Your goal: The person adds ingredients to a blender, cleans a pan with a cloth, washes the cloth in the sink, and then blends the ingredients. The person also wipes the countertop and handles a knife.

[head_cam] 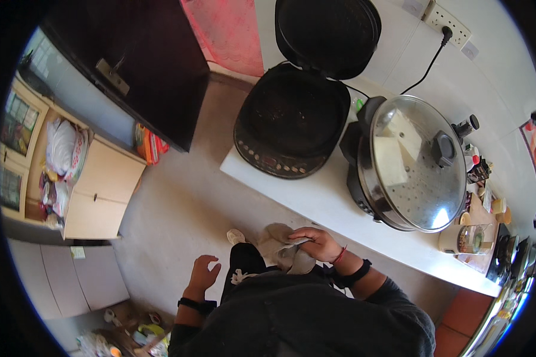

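Observation:
My right hand (320, 244) grips a crumpled grey-beige cloth (277, 243), which hangs in front of my body beside the counter edge. Low on the left, my left hand (203, 273) holds nothing, its thumb and fingers apart above the floor. On the white counter (290, 192) ahead stands a black electric griddle (295, 116) with its lid (328, 33) raised and dark marks on its plate. Right of it is an electric steamer pot (366, 178) under a glass lid (429, 192). Pale flat pieces of food (389, 163) show through the glass on a perforated tray.
A power strip (449, 24) with a black plug is on the wall. Farther right along the counter are a food chopper (466, 238), jars and bottles. A dark door (134, 58) stands at the upper left, with a wooden cabinet (100, 192) below it.

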Motion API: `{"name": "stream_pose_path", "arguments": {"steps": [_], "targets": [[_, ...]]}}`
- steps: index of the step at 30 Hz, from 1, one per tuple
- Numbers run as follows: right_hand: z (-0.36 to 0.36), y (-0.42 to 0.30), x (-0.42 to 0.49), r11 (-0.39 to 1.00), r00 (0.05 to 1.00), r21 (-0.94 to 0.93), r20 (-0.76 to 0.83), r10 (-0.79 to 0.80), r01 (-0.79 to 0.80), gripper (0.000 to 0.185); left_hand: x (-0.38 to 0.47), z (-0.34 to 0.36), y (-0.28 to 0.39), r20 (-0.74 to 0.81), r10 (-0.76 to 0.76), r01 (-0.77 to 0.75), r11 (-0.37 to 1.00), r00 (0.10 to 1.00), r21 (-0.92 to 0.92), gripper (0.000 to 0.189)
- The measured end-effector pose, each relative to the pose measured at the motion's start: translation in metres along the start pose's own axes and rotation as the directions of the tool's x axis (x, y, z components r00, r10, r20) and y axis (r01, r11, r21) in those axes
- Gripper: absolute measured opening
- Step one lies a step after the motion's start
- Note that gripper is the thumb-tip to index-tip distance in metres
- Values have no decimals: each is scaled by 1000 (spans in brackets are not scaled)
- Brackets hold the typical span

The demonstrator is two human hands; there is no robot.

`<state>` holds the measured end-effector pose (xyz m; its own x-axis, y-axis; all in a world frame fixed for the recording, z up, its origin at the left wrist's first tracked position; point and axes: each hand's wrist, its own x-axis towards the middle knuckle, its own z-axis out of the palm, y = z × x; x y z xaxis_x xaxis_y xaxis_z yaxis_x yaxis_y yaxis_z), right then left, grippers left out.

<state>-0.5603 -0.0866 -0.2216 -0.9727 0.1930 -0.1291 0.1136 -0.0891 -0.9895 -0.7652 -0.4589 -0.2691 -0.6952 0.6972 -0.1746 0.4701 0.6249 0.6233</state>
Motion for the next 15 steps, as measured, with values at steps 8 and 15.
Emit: {"name": "stream_pose_path", "arguments": {"steps": [8, 15], "targets": [[-1, -126, 176, 938, 776, -235, -528, -344, 255, 39, 85, -111, -139, -43, 30, -28, 999, 999, 46, 20], [-102, -73, 282, 739, 154, -546, -832, -532, -394, 38, 195, -174, -167, 66, 187, -193, 977, 980, 95, 23]]}}
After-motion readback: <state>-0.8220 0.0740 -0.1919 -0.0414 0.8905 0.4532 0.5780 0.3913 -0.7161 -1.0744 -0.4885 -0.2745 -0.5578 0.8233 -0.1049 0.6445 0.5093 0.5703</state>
